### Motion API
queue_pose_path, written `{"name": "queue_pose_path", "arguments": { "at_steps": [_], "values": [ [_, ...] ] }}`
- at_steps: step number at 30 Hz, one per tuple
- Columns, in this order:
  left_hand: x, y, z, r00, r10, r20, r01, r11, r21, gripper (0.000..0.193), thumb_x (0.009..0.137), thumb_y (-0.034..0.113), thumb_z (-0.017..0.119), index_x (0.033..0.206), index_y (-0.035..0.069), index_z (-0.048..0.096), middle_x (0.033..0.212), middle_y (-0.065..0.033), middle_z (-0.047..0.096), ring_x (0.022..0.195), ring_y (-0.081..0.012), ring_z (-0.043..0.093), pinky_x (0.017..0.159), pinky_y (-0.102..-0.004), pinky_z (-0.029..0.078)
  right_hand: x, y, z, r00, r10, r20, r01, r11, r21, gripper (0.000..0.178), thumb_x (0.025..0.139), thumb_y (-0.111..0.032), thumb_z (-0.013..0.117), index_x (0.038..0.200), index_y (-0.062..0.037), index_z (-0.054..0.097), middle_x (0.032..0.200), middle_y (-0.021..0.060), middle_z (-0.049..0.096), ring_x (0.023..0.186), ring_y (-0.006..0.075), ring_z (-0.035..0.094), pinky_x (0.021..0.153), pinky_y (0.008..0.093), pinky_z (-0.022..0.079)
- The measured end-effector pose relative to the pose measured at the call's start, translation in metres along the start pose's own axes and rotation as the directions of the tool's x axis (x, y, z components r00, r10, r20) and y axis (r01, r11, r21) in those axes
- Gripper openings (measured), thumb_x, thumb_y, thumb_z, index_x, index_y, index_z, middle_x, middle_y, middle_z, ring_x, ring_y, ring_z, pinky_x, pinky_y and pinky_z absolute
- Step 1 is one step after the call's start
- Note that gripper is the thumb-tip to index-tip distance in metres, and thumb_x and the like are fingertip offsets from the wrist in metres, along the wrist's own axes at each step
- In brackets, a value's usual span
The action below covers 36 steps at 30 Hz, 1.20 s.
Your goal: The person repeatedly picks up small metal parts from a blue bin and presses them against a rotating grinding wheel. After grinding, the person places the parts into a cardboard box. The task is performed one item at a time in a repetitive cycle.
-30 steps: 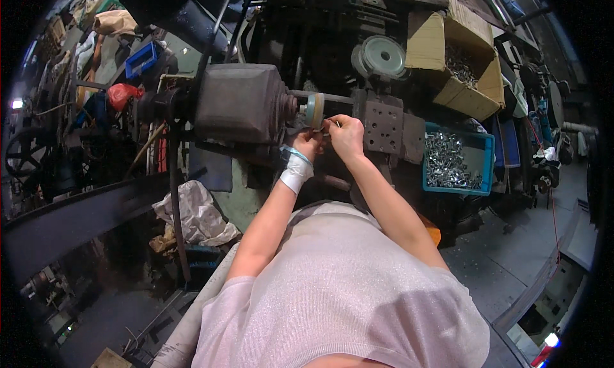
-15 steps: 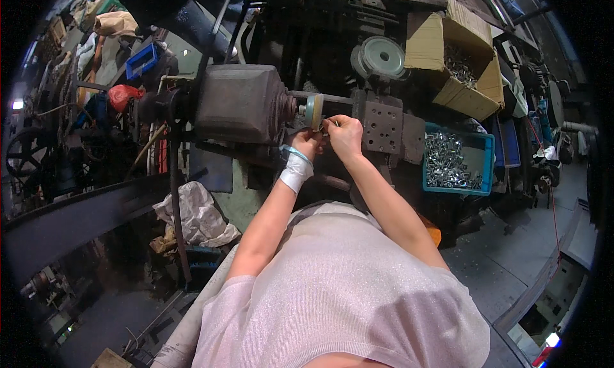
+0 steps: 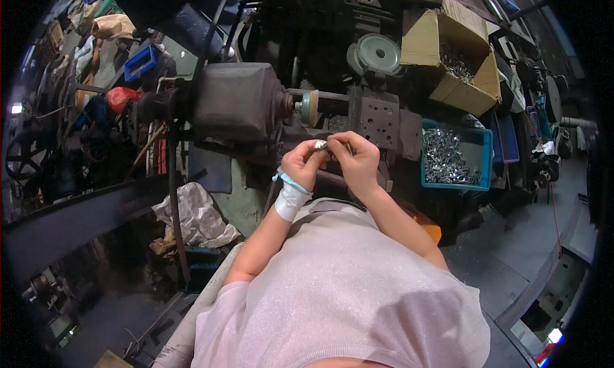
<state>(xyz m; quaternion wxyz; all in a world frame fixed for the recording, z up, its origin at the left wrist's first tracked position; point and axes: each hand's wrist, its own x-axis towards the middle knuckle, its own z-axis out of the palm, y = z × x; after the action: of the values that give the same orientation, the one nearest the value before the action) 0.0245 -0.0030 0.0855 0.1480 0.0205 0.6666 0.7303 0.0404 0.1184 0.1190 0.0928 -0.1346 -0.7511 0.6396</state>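
Left hand (image 3: 300,160) and right hand (image 3: 360,163) meet near the middle of the frame, fingertips pinched together on a small metal piece (image 3: 320,145), which the fingers partly hide. It sits just below the pale-rimmed wheel (image 3: 310,109), apart from it. A slip of that fingertip hold could drop the piece into the dark machinery beneath. Whether the wheel is turning, I cannot tell; if it is, straying upward could scrape knuckles or snag the blue band (image 3: 291,181) or white wrap (image 3: 291,200) on the left wrist. Edges crowd the upper side: the boxy housing (image 3: 231,102) at upper left, the holed block (image 3: 380,121) right of the wheel, the blue bin (image 3: 455,187) farther right. More room lies downward, toward the pale shirt (image 3: 345,278).
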Motion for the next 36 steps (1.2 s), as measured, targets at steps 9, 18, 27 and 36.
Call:
{"name": "queue_pose_path", "arguments": {
  "at_steps": [9, 18, 27, 36],
  "values": [
    [-0.015, 0.03, 0.011, 0.966, 0.259, 0.023, -0.259, 0.949, 0.181, 0.012, 0.081, 0.007, 0.055, 0.087, -0.003, 0.058, 0.068, -0.0039, 0.058, 0.058, -0.0085, 0.052, 0.052, -0.0204, 0.043, -0.014, -0.021, -0.014, 0.997, -0.081, 0.013, 0.079, 0.987, 0.142, 0.009, 0.078, -0.009, 0.059, 0.08, -0.0002, 0.058, 0.071, 0.0055, 0.056, 0.062, 0.0088, 0.053, 0.052, 0.0198, 0.041],
    [-0.028, 0.007, 0.013, 0.998, 0.064, 0.008, -0.064, 0.993, 0.099, 0.013, 0.081, 0.01, 0.055, 0.085, -0.002, 0.06, 0.063, -0.0038, 0.058, 0.054, -0.0068, 0.052, 0.049, -0.0191, 0.042, 0.026, 0.041, -0.107, 0.704, 0.52, 0.484, -0.539, -0.053, 0.841, 0.011, 0.078, -0.018, 0.048, 0.078, -0.0086, 0.053, 0.075, 0.0059, 0.054, 0.062, 0.0174, 0.051, 0.043, 0.0255, 0.043],
    [-0.039, 0.004, 0.028, 0.996, 0.008, -0.091, -0.003, 0.998, 0.06, 0.018, 0.083, 0.015, 0.055, 0.084, -0.002, 0.059, 0.063, -0.0039, 0.057, 0.052, -0.0073, 0.049, 0.047, -0.0183, 0.039, 0.198, 0.031, -0.322, 0.745, 0.592, -0.307, -0.206, 0.642, 0.739, 0.073, 0.078, -0.047, 0.047, 0.126, -0.0005, 0.019, 0.113, 0.0222, 0.042, 0.1, 0.0455, 0.044, 0.08, 0.0635, 0.034],
    [-0.039, -0.016, 0.039, 0.975, -0.096, -0.202, 0.104, 0.994, 0.03, 0.02, 0.083, 0.018, 0.054, 0.084, -0.002, 0.058, 0.062, -0.0052, 0.056, 0.051, -0.0098, 0.049, 0.045, -0.0221, 0.041, 0.09, 0.197, -0.4, 0.841, 0.052, -0.539, -0.446, 0.631, -0.635, 0.038, 0.071, -0.028, 0.059, 0.093, 0.0019, 0.057, 0.088, 0.0189, 0.06, 0.084, 0.0344, 0.056, 0.073, 0.0393, 0.044]
  ]
}}
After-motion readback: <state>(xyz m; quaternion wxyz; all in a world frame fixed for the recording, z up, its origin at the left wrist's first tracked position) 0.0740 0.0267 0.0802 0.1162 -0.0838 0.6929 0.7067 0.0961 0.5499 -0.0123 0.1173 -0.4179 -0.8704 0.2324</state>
